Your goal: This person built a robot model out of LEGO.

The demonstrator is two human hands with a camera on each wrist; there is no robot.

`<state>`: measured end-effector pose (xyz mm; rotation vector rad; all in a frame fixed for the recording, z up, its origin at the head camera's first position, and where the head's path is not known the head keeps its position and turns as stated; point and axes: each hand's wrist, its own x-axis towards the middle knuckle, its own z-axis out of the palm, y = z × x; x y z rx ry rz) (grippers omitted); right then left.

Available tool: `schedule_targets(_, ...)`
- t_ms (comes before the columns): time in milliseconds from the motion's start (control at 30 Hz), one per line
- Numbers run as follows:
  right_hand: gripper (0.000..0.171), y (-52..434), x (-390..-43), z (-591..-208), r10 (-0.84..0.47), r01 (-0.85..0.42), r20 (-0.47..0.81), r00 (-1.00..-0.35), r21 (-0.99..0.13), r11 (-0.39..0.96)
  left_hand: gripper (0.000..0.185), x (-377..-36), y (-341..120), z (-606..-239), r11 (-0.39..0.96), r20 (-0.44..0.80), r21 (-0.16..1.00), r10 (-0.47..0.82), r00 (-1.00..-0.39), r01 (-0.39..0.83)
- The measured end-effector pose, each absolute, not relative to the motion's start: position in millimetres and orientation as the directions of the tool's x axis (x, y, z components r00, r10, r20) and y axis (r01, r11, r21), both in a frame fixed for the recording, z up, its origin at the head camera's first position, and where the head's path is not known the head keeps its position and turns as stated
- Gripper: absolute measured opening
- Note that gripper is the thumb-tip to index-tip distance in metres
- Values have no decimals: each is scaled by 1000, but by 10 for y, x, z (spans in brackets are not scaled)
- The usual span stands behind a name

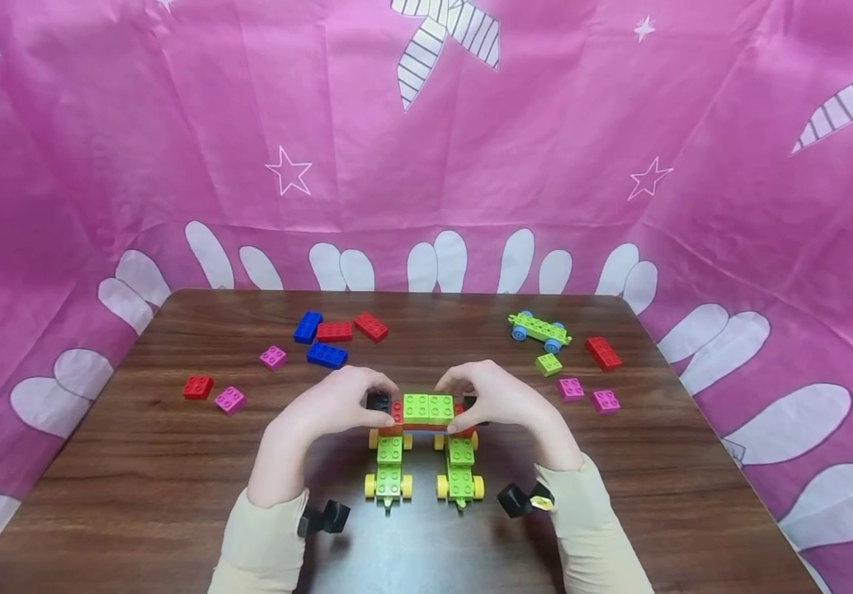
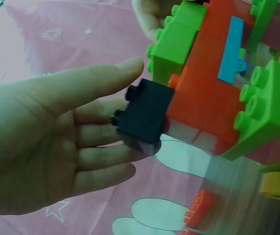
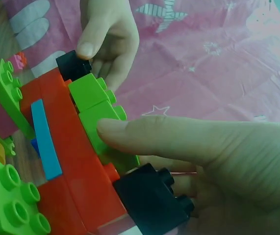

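A build of toy bricks stands near the table's middle, with green wheeled bases (image 1: 388, 478) running toward me on yellow wheels. Across its far end lie red bricks (image 2: 203, 73) topped by light green bricks (image 1: 428, 408). A black brick (image 2: 147, 110) sticks up at the left end, another black brick (image 3: 152, 198) at the right. My left hand (image 1: 330, 403) curls round the left end, its thumb at the black brick. At the right end, my right hand (image 1: 501, 396) holds the build, thumb over a green brick and fingers behind the black one.
Loose blue bricks (image 1: 327, 355), red bricks (image 1: 334, 332) and pink bricks (image 1: 230, 400) lie back left. A green wheeled base (image 1: 539, 327) with blue wheels, a green brick (image 1: 549, 365), a red brick (image 1: 603, 352) and pink bricks (image 1: 571, 389) lie back right. Pink cloth (image 1: 471, 181) hangs behind.
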<state>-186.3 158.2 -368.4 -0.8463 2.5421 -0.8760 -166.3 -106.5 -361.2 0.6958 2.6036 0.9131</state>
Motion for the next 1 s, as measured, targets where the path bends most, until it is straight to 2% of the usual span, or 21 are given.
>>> schedule_targets(167,40,1601,-1857,-3680,-625,-421,-109,-773,-649,634,41,-1640,-1128,-3558,662,-52,660,513,-857,356)
schedule_targets(333,35,1608,-1858,-3688,-629,-428,-107,-770,-645,633,36,-1670,-1216,-3539,629,92,659,478,-874,413)
schedule_targets(567,33,1620,-1870,-3700,-634,-436,-95,-768,-648,625,36,-1769,-1380,-3518,644,260,659,290,-921,389)
schedule_targets(700,29,1620,-1880,-3712,-636,-434,-91,-766,-656,617,35,-1883,-1530,-3512,686,332,630,187,-925,365)
schedule_targets(833,28,1619,-1878,-3714,-635,-427,-89,-767,-668,609,36,-2023,-1699,-3536,726,364,600,126,-923,336)
schedule_targets(1000,28,1610,-1877,-3714,-635,-427,-91,-767,-666,611,39,-2206,-1887,-3642,754,368,573,112,-923,320)
